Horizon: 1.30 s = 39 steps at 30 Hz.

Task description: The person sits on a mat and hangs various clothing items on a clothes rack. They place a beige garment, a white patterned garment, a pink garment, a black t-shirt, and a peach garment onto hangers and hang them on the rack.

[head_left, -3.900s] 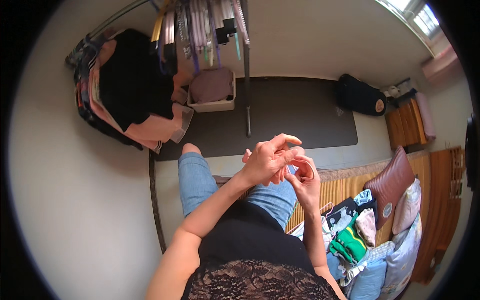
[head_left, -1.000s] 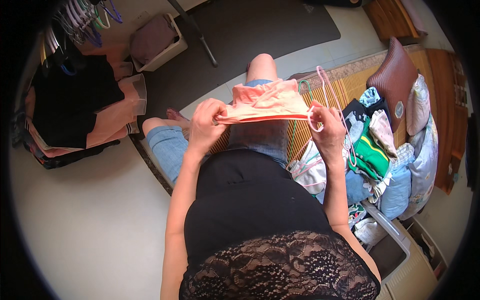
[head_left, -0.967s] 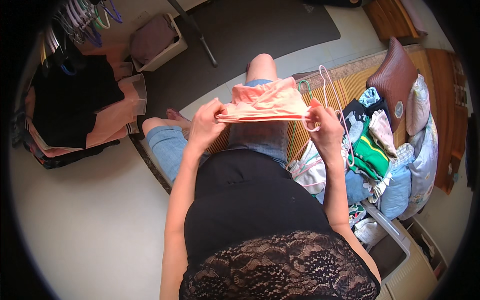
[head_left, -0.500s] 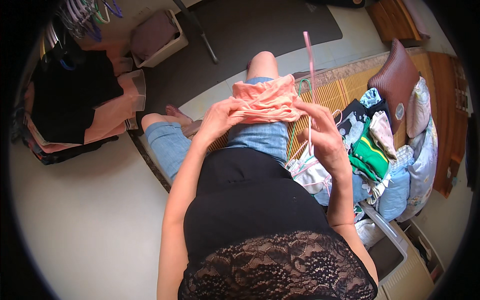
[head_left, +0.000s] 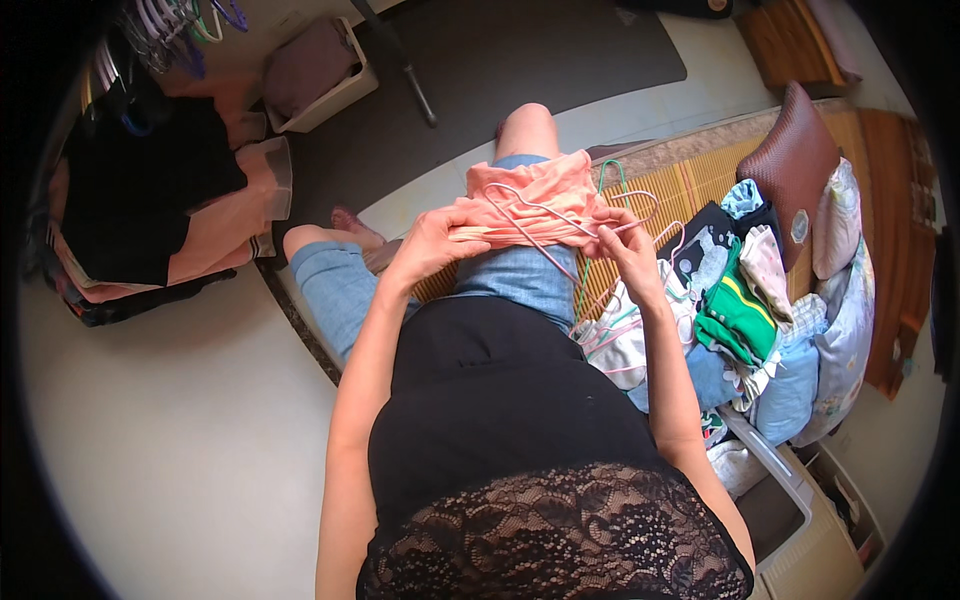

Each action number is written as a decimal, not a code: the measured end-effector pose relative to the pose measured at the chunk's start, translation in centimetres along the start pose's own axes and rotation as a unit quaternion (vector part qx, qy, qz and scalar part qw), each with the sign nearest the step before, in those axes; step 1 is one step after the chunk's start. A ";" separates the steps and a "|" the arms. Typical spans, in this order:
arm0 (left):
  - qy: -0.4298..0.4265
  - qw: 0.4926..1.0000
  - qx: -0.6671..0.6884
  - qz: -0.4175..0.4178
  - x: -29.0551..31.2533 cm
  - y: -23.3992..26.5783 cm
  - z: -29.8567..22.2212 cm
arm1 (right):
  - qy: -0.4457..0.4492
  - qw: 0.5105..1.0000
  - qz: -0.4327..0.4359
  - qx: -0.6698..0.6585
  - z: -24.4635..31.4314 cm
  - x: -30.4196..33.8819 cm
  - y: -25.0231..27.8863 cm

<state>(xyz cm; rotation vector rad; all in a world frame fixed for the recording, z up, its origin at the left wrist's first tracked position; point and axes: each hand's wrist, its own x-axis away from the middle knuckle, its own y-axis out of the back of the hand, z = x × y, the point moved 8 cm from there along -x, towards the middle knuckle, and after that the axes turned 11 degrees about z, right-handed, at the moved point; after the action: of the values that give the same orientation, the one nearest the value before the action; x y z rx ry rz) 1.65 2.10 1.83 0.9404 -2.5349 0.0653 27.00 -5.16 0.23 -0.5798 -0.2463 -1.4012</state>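
A salmon-pink garment (head_left: 535,180) lies bunched across my thigh, over blue denim shorts (head_left: 515,275). Its near left edge is gathered in the closed fingers of my left hand (head_left: 432,245). My right hand (head_left: 630,255) pinches a pale pink hanger (head_left: 524,233) near its hook, at the garment's right edge. The hanger lies flat in view, its frame over the fabric and its hook curving to the right. Whether the right fingers also grip cloth, I cannot tell.
Right of me, a bamboo mat (head_left: 690,185) bears a green garment (head_left: 738,300), other clothes, several hangers and a brown cushion (head_left: 790,165). A grey-rimmed bin (head_left: 790,480) stands at lower right. Black and pink clothes (head_left: 150,190) hang at left; a white basket (head_left: 325,100) stands behind.
My right hand has turned the pink hanger from upright and edge-on to flat over the garment. My left hand still grips the cloth and has barely shifted.
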 end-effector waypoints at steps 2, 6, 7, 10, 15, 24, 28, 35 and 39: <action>-0.007 1.000 0.003 -0.011 0.2 0.2 -0.5 | 0.052 0.994 -0.029 0.090 2.2 0.8 0.5; -0.028 0.999 -0.007 -0.045 0.5 0.7 -0.2 | 0.142 0.958 -0.066 0.239 8.1 3.0 -0.7; -0.035 0.998 -0.006 -0.048 0.4 0.8 -0.2 | 0.130 0.950 -0.071 0.276 8.7 3.3 -1.0; -0.050 0.996 -0.033 -0.063 0.7 1.2 -0.6 | 0.165 0.923 -0.039 0.346 9.7 3.6 -2.6; -0.045 0.994 -0.058 -0.085 1.0 1.6 -1.0 | 0.153 0.920 -0.052 0.358 9.7 4.0 -3.0; -0.104 0.980 -0.124 -0.112 1.0 1.3 -3.7 | 0.177 0.931 -0.018 0.320 9.4 2.9 -4.9; -0.147 0.956 -0.206 -0.147 1.4 1.3 -5.7 | 0.183 0.920 -0.014 0.347 9.7 2.5 -6.1; -0.237 0.905 -0.330 -0.130 1.8 -0.1 -11.3 | 0.284 0.885 0.018 0.369 11.8 1.4 -11.0; -0.165 0.914 -0.344 -0.136 3.1 2.0 -11.9 | 0.313 0.886 -0.007 0.343 12.9 1.4 -9.4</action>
<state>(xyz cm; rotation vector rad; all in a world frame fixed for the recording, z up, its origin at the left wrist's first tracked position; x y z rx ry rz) 2.86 4.00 14.11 1.0359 -2.3759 -1.0770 20.32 -0.24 13.96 0.4648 -0.2022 -1.3294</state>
